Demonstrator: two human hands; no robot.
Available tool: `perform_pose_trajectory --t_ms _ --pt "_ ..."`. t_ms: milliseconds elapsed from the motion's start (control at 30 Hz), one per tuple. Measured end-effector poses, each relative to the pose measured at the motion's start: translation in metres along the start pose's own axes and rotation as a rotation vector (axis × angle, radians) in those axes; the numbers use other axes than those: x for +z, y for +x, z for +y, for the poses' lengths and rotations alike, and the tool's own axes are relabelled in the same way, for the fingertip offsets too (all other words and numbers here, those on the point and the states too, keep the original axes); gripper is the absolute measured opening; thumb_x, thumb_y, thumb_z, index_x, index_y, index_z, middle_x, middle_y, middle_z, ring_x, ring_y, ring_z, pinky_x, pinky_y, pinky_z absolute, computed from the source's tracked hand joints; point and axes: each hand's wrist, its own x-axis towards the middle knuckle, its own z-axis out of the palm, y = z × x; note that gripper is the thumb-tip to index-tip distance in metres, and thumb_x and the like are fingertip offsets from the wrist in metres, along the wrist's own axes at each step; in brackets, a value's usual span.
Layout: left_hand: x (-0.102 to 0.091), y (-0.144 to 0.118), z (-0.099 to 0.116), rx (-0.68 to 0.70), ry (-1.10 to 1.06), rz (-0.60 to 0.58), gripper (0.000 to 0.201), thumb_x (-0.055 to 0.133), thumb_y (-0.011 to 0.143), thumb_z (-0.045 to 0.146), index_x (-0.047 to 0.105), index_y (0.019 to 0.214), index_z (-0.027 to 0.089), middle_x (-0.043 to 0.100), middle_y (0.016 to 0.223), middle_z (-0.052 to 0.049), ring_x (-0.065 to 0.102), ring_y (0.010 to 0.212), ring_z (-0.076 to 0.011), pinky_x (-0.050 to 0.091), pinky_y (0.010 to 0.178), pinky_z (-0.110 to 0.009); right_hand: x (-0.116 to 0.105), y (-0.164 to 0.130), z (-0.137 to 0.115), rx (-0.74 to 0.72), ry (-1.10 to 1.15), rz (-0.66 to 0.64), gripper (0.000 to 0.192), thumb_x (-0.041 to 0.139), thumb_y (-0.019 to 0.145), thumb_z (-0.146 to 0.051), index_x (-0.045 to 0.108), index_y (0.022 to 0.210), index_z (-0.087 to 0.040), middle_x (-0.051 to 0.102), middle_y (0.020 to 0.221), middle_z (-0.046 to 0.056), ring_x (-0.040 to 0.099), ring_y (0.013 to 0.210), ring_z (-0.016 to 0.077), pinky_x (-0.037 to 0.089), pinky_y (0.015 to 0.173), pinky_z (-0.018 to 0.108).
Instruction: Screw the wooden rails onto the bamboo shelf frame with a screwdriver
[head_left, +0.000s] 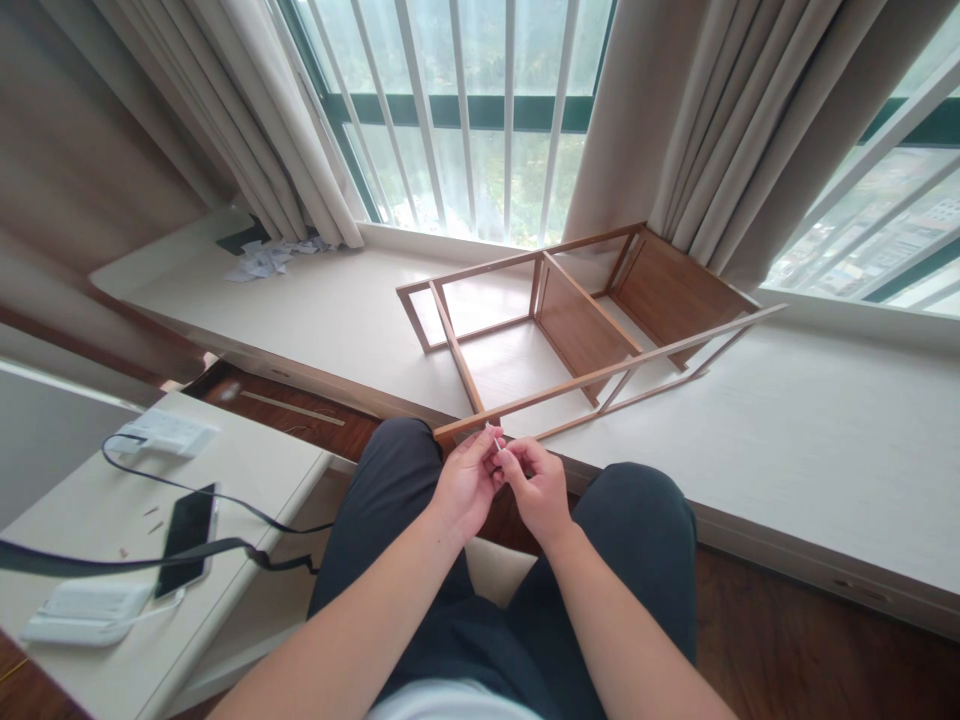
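Note:
Between my knees, my left hand (466, 482) and my right hand (537, 492) meet with fingertips pinched around a thin, light-coloured stick-like piece (496, 440). It is too small to name exactly, and the fingers hide part of it. Just beyond the hands, a brown wooden shelf frame (540, 396) lies on its side on the white window ledge (337, 320). Its near corner reaches over the ledge's front edge, close to my left fingertips. Two brown panels are fitted across the frame, one at its middle and one at its far right end.
On the white side table (247, 420) at left lie a phone (187, 535), a white device with a cable (90, 612), a white power strip (169, 433) and several tiny pieces. A dark strap (127, 557) crosses it. Crumpled paper (262, 260) sits by the curtain (277, 130).

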Motion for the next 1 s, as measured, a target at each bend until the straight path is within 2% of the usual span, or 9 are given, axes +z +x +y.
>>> perform_pose_trajectory --t_ms 100,267,467,767,1000 --pt "0.0026 -0.0013 0.0009 0.004 0.011 -0.024 0.032 0.091 0.065 0.027 0.070 0.085 0.012 0.063 0.072 0.001 0.053 0.055 -0.0063 0.042 0.049 -0.019 0.0007 0.0002 -0.0007 0.045 0.095 -0.001 0.024 0.059 0.096 -0.038 0.066 0.082 -0.020 0.066 0.069 0.001 0.060 0.059 0.0148 0.048 0.057 0.026" --pt "0.0016 0.0002 -0.0005 0.011 0.048 -0.081 0.030 0.088 0.069 0.030 0.068 0.084 0.013 0.061 0.065 0.002 0.053 0.051 -0.0077 0.042 0.048 -0.020 0.0014 0.0031 -0.0030 0.094 0.180 -0.006 0.030 0.055 0.097 -0.039 0.061 0.075 -0.019 0.055 0.058 -0.003 0.052 0.052 0.0118 0.044 0.053 0.023" --pt "0.0001 0.0012 -0.0008 0.010 0.071 -0.100 0.032 0.088 0.070 0.033 0.067 0.084 0.014 0.059 0.061 0.002 0.053 0.049 -0.0086 0.040 0.046 -0.021 0.0010 0.0052 -0.0028 0.144 0.233 -0.032 0.032 0.055 0.095 -0.041 0.058 0.072 -0.019 0.053 0.055 -0.004 0.047 0.048 0.0110 0.039 0.048 0.023" --pt "0.0002 -0.0017 -0.0023 0.029 0.091 -0.095 0.030 0.088 0.070 0.033 0.068 0.079 0.013 0.061 0.061 0.002 0.053 0.049 -0.0079 0.042 0.048 -0.021 -0.0005 0.0047 -0.0060 0.102 0.243 -0.051 0.032 0.056 0.095 -0.040 0.056 0.070 -0.020 0.054 0.057 -0.004 0.050 0.052 0.0116 0.045 0.055 0.024" --pt "0.0003 -0.0018 -0.0026 0.038 0.075 -0.039 0.032 0.090 0.067 0.030 0.073 0.086 0.012 0.064 0.070 0.000 0.053 0.054 -0.0068 0.043 0.050 -0.019 -0.0009 0.0016 -0.0023 0.078 0.188 -0.035 0.029 0.060 0.093 -0.044 0.060 0.077 -0.020 0.060 0.064 -0.001 0.057 0.057 0.0134 0.048 0.056 0.025"
